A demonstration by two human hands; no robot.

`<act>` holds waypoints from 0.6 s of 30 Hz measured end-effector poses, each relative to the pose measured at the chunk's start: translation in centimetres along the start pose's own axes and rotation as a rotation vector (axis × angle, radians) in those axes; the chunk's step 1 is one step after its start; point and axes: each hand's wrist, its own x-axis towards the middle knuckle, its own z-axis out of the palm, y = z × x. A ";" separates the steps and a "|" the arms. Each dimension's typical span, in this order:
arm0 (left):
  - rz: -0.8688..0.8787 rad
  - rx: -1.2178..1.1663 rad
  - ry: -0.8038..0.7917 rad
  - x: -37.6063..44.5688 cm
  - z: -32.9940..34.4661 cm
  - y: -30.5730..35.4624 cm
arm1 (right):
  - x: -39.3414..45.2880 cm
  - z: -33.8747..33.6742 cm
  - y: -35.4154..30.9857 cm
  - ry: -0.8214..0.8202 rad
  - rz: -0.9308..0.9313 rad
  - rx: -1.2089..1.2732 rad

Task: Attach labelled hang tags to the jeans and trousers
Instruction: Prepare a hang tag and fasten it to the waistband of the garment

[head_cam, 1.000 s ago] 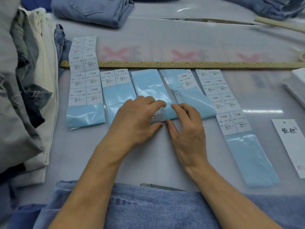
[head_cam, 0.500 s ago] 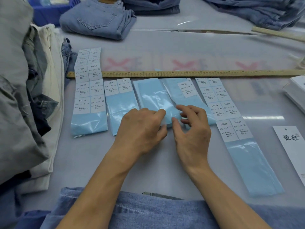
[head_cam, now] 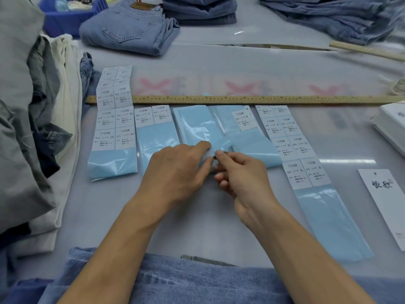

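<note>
Nearest to me, a pair of blue jeans (head_cam: pixel 197 281) lies across the bottom edge, cut off by the frame so I can't see its waistband. Both forearms reach forward over it to the grey table (head_cam: pixel 197 227).

My left hand (head_cam: pixel 175 170) lies palm down on the lower end of the middle blue backing strip (head_cam: pixel 197 126), fingers bent, forefinger pressing the strip; what sits under the palm is hidden from me. My right hand (head_cam: pixel 238 174) has its fingers curled, thumb and forefinger pinching a small sticker (head_cam: pixel 209 153) at the strip's end. The sticker is mostly covered by both hands, so I can't read its print.

Beside them lie more strips: the XS labels (head_cam: pixel 114 119) at far left, the S labels (head_cam: pixel 152 115), a strip with one M label (head_cam: pixel 242 120) overlapping the middle one, and the XL labels (head_cam: pixel 293 145) running down to the right. A white hang tag (head_cam: pixel 385 198) lies near the right edge, its lower end cut off.

A wooden ruler (head_cam: pixel 241 99) crosses behind the strips. Piled garments (head_cam: pixel 26 106) crowd the left. Farther back sit folded jeans (head_cam: pixel 131 29), a blue bin (head_cam: pixel 65 16) and more denim stacks (head_cam: pixel 328 16), blurred and clipped at the top.
</note>
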 end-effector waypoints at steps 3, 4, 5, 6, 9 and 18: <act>-0.010 -0.019 -0.025 0.0 0.1 -0.1 | 0.2 0.1 0.2 0.000 0.007 0.037; -0.013 -0.025 -0.028 0.0 0.1 -0.1 | 0.3 0.2 0.2 -0.003 0.009 0.056; -0.016 -0.031 -0.031 0.0 0.1 -0.1 | 0.3 0.2 0.2 -0.007 0.008 0.075; -0.021 -0.040 -0.034 0.0 0.1 -0.1 | 0.4 0.3 0.2 -0.012 0.003 0.091; -0.045 -0.075 -0.033 0.0 0.1 -0.1 | 0.4 0.2 0.2 -0.025 -0.014 0.093; -0.083 -0.156 0.000 -0.1 0.2 -0.5 | 0.4 0.2 0.2 -0.039 -0.053 -0.009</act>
